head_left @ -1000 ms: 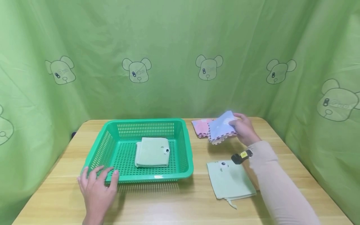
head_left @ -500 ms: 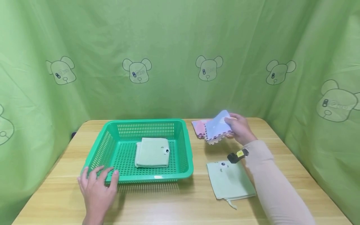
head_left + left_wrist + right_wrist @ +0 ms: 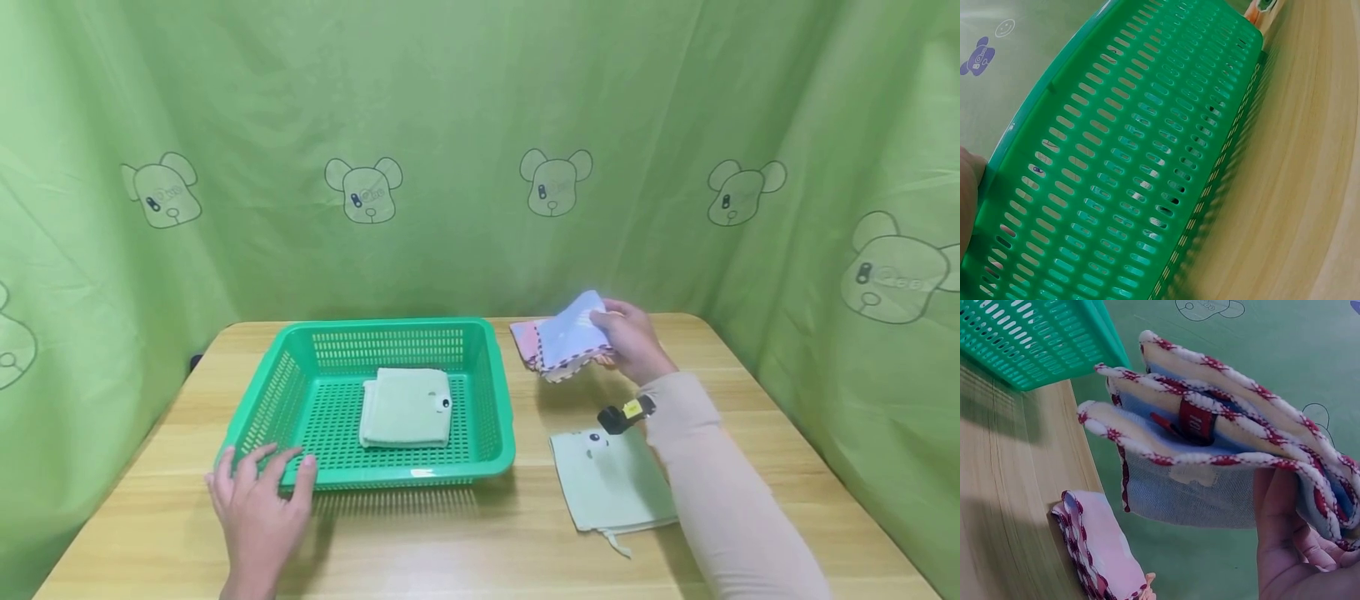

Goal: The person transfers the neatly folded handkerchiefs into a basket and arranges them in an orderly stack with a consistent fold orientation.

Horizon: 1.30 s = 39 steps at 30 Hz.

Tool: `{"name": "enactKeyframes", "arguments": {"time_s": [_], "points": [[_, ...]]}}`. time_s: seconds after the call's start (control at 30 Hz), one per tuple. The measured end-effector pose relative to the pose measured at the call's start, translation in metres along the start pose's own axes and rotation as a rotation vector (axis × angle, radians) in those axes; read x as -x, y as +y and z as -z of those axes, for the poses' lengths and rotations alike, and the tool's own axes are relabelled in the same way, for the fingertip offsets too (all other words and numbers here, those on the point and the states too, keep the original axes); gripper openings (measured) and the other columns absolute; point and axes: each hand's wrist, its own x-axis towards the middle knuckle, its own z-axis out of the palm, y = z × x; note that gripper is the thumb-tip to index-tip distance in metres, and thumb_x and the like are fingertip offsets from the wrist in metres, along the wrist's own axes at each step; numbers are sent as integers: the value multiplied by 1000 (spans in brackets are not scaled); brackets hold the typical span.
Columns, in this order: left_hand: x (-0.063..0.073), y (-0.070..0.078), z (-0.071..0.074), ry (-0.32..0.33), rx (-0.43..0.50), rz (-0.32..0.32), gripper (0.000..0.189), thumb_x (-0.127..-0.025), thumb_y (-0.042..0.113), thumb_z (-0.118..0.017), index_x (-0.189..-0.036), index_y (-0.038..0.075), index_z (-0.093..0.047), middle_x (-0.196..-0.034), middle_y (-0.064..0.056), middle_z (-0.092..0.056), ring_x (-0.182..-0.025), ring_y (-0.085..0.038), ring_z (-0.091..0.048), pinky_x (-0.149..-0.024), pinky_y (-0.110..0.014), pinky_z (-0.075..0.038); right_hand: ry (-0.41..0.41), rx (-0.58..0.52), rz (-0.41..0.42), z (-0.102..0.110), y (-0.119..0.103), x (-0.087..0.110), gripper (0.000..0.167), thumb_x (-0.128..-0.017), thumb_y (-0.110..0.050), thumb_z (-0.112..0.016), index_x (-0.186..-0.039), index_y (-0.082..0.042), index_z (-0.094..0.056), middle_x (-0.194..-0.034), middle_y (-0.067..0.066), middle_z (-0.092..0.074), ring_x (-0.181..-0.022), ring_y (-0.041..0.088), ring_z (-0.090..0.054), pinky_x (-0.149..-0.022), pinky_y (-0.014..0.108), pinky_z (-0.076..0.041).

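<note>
Wood-grain table (image 3: 420, 550) | printed green curtain (image 3: 450, 83) behind | blue cloth (image 3: 568, 337) aloft

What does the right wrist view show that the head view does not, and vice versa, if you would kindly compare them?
Only the right wrist view shows the red tag with pale lettering between the layers of the folded blue cloth.

Only the head view shows the left hand, the folded pale green cloth inside the basket, and the other pale green cloth on the table.

Both show the right hand gripping the blue cloth, plus the pink cloth, basket, table and green curtain.
</note>
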Motion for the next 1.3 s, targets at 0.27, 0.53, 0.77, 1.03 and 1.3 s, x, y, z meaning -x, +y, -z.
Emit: {"name": "enactKeyframes", "arguments": {"time_s": [0.27,0.53,0.77,1.03,1.3], "points": [[1,-1,-2,11,3,-8,34,-91,33,-62,-102,1,-70,-121,-28,-56,-137,-49,-18,-108,-69,6,-19,-29,10,-5,-4,2,62,-99,-16,-52,-151,-2,-22,-104,9,-59,-70,10,-64,-59,21,-54],[0,-1,-2,21,-3,-16,35,-90,33,-62,-102,2,-70,-121,-27,-57,-137,-48,-18,-107,-70,4,-29,-72,10,-15,-10,4,63,-99,-14,-52,-152,-1,-19,-112,12,-54,-76,10,-64,-71,22,-56],[0,-3,-3,22,-7,-18,34,-90,33,-63,-101,2,-70,-119,-26,-57,-137,-48,-19,-107,-70,3,-39,-124,13,-23,-11,3,61,-99,-10,-50,-152,-1,-19,-116,12,-52,-81,11,-64,-78,23,-55],[0,-1,-2,12,-6,-9,35,-91,34,-61,-101,2,-70,-120,-27,-57,-137,-48,-18,-107,-70,4,-57,-158,30,-31,-13,4,59,-100,-8,-48,-151,1,-20,-115,11,-52,-81,10,-63,-78,22,-55],[0,-1,-1,1,-6,-5,34,-91,32,-62,-103,1,-70,-122,-27,-56,-137,-49,-17,-108,-69,5,-65,-148,45,-38,-15,4,59,-100,-9,-49,-151,0,-21,-114,8,-52,-80,8,-61,-74,19,-54]]}}
